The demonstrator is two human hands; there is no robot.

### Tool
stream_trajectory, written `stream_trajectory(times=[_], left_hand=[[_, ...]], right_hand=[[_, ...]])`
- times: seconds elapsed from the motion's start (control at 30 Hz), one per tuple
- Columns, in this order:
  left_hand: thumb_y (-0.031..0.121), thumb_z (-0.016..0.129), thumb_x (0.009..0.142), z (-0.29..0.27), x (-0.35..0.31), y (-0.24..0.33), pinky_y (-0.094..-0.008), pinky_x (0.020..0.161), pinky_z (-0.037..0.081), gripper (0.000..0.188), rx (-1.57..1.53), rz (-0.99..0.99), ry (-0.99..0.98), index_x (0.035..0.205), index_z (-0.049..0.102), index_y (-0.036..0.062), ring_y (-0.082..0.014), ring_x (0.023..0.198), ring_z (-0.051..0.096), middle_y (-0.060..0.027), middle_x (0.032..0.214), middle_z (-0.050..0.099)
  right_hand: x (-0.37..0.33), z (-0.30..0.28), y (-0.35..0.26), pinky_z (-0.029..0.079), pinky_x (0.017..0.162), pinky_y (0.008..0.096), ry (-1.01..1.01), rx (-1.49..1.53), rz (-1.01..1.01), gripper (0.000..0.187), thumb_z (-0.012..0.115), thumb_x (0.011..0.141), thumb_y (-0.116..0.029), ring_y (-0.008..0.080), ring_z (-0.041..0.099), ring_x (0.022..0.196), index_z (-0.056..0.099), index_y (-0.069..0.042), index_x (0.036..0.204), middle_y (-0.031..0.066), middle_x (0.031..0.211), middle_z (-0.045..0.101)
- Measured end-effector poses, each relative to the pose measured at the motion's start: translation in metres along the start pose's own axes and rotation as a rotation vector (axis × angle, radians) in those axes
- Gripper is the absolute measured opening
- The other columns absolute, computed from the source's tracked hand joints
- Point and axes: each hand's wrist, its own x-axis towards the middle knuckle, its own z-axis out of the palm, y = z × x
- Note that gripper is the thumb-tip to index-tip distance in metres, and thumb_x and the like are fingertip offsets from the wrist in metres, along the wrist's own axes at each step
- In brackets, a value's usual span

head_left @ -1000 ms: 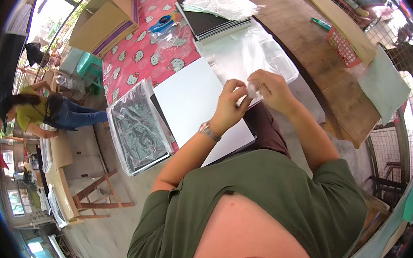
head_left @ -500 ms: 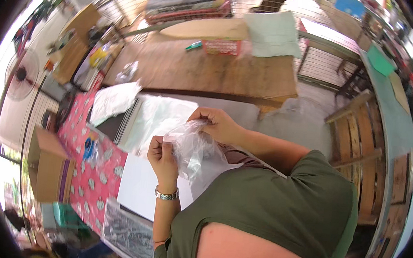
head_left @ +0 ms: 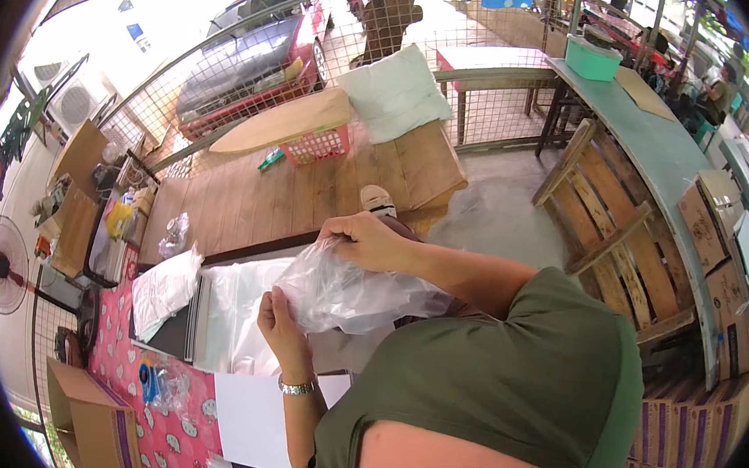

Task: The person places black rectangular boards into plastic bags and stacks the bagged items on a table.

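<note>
A clear plastic bag [head_left: 361,296] stretches crumpled between my hands, in front of my chest. My right hand [head_left: 361,239] pinches its upper edge with closed fingers. Lower and to the left, my left hand [head_left: 284,325], with a metal watch on the wrist, grips the bag's left edge between thumb and fingers; the exact grip is partly hidden. Beyond my left hand lies a pile of clear plastic sheets [head_left: 236,311]. Next to it is a white plastic packet [head_left: 163,292]. A flat white sheet [head_left: 250,413] lies beside my left wrist.
A pink patterned tablecloth [head_left: 120,337] carries a blue tool [head_left: 147,381]. An open cardboard box [head_left: 96,423] stands at the left edge. Ahead is a wooden bench [head_left: 237,192] with a red basket [head_left: 318,145]. To the right stands a slatted wooden piece [head_left: 625,232].
The bag is spread wider and further right between my hands. My hands have moved slightly apart. The view has shifted, showing more of the car and fence ahead.
</note>
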Motion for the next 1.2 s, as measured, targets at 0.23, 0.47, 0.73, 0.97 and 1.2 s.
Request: stream_trajectory(times=[0.23, 0.47, 0.73, 0.97, 1.2], left_hand=[[0.018, 0.059, 0.085, 0.003, -0.005, -0.016, -0.0177, 0.050, 0.029, 0.029, 0.167, -0.125, -0.338, 0.105, 0.051, -0.0009, -0.0015, 0.059, 0.037, 0.0023, 0.075, 0.054], [0.007, 0.058, 0.085, 0.011, -0.003, -0.021, -0.0192, 0.066, 0.042, 0.021, 0.282, -0.154, -0.513, 0.103, 0.058, -0.0039, -0.0076, 0.075, 0.053, -0.0015, 0.093, 0.062], [0.009, 0.054, 0.087, 0.040, 0.004, -0.023, -0.0219, 0.070, 0.042, 0.025, -0.160, -0.208, -0.377, 0.110, 0.055, -0.0018, -0.0078, 0.079, 0.054, -0.0030, 0.095, 0.061], [0.008, 0.055, 0.086, 0.047, -0.004, -0.025, -0.0225, 0.072, 0.043, 0.018, -0.261, -0.349, -0.417, 0.103, 0.054, 0.0010, -0.0087, 0.080, 0.053, -0.0020, 0.091, 0.060], [0.008, 0.055, 0.083, 0.053, 0.010, -0.010, -0.0275, 0.071, 0.047, 0.019, -0.553, -0.247, -0.367, 0.100, 0.049, 0.0033, -0.0147, 0.077, 0.056, -0.0057, 0.089, 0.059]], right_hand=[[0.001, -0.026, 0.032, 0.046, 0.071, 0.0280, 0.155, -0.019, -0.031, 0.015, 0.058, 0.079, -0.006, 0.0203, 0.060, 0.076, 0.061, -0.001, 0.093, 0.0107, 0.082, 0.062], [-0.005, -0.031, 0.022, 0.043, 0.070, 0.0203, 0.001, 0.507, 0.260, 0.018, 0.047, 0.084, 0.005, 0.0052, 0.051, 0.078, 0.058, -0.001, 0.096, -0.0003, 0.087, 0.057], [-0.036, -0.059, 0.031, 0.038, 0.056, 0.0216, -0.037, 0.281, 0.332, 0.009, 0.051, 0.085, -0.006, 0.0044, 0.047, 0.065, 0.057, -0.003, 0.091, -0.0012, 0.072, 0.055], [-0.046, -0.071, 0.036, 0.036, 0.054, 0.0205, 0.005, 0.426, 0.348, 0.007, 0.052, 0.083, -0.007, 0.0038, 0.043, 0.062, 0.057, -0.002, 0.086, -0.0023, 0.067, 0.051], [-0.053, -0.080, 0.025, 0.042, 0.066, 0.0312, -0.668, 0.150, 0.258, 0.025, 0.065, 0.079, -0.026, 0.0138, 0.053, 0.071, 0.062, -0.003, 0.090, 0.0069, 0.077, 0.062]])
